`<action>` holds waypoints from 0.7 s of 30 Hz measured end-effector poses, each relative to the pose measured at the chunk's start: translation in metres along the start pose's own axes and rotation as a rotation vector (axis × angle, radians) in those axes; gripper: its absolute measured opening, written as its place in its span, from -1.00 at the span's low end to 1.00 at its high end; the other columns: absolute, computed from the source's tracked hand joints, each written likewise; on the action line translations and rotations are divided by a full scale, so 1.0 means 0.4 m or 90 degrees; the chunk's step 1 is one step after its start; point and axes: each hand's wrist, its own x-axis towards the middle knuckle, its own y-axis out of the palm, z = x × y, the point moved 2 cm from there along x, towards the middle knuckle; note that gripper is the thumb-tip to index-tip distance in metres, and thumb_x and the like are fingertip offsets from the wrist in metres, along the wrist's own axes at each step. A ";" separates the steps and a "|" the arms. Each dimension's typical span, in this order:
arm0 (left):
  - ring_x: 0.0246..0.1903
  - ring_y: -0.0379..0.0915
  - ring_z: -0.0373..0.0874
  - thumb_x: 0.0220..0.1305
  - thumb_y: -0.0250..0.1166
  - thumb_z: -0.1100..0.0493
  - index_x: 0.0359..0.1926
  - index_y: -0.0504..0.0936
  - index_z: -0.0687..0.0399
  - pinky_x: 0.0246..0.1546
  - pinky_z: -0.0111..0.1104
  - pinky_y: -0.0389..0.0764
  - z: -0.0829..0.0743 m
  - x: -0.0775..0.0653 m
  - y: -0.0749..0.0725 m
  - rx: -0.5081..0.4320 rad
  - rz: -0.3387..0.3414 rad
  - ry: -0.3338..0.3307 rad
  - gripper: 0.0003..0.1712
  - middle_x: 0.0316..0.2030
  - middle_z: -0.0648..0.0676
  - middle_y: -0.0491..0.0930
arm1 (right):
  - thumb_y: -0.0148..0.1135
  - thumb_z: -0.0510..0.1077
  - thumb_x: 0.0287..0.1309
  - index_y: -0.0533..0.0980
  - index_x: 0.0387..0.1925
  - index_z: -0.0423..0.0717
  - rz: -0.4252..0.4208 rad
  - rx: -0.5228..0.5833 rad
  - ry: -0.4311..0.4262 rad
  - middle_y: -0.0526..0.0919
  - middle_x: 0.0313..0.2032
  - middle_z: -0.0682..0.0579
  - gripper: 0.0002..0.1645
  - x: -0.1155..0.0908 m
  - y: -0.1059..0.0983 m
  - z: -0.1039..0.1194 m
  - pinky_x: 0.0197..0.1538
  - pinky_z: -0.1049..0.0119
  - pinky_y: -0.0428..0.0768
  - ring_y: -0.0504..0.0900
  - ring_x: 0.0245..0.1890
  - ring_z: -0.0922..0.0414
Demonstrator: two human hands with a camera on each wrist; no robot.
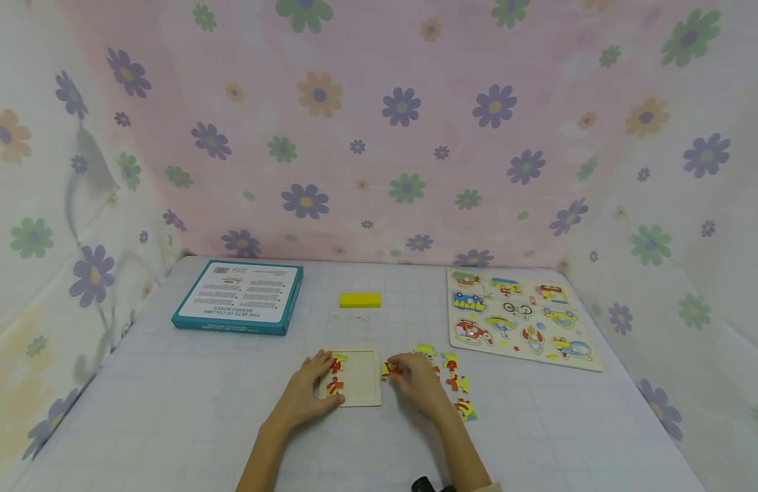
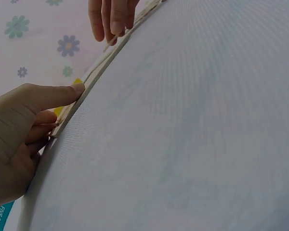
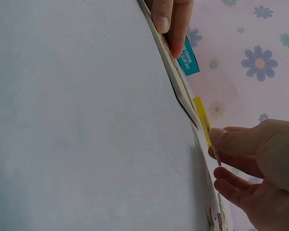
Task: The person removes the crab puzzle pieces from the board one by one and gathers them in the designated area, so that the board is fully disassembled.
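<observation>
My left hand rests at the left side of a square wooden puzzle tray, its thumb on the near edge and its fingertips on the far left part. Two red-and-yellow puzzle pieces lie inside along the tray's left side. Just right of the tray, my right hand pinches another red-and-yellow puzzle piece between thumb and fingers. From the right wrist view this piece is seen edge-on, tilted. Several loose puzzle pieces lie right of that hand, some partly hidden behind it.
A yellow block lies beyond the tray. At the back left is a teal-edged box with printed text. A wooden board with vehicle pictures lies at the back right. Flower-patterned cloth walls stand behind and at both sides.
</observation>
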 end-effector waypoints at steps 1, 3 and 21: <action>0.35 0.11 0.05 -0.10 0.45 0.03 0.20 0.42 0.36 0.37 -0.05 0.06 0.001 0.000 0.001 0.000 -0.001 -0.002 -0.15 0.27 0.21 0.34 | 0.34 -0.34 0.00 0.60 -0.17 -0.24 0.005 -0.008 -0.001 0.68 -0.21 -0.04 -0.73 -0.001 -0.001 -0.002 -0.01 0.05 0.50 0.55 -0.14 0.03; 0.35 0.11 0.05 -0.10 0.45 0.02 0.20 0.42 0.36 0.36 -0.05 0.07 0.002 -0.001 0.001 0.000 -0.004 -0.005 -0.15 0.28 0.21 0.34 | 0.36 -0.33 -0.02 0.59 -0.15 -0.24 0.015 -0.023 0.002 0.68 -0.19 -0.04 -0.69 -0.003 -0.001 -0.004 0.01 0.03 0.50 0.55 -0.11 0.02; 0.35 0.10 0.07 -0.09 0.45 -0.01 0.21 0.43 0.31 0.32 0.05 0.12 0.003 -0.004 0.000 -0.001 -0.007 -0.015 -0.16 0.28 0.18 0.34 | 0.35 -0.33 -0.03 0.60 -0.14 -0.30 -0.039 -0.004 -0.030 0.68 -0.17 -0.10 -0.67 0.015 -0.001 0.027 -0.06 0.06 0.52 0.56 -0.14 -0.02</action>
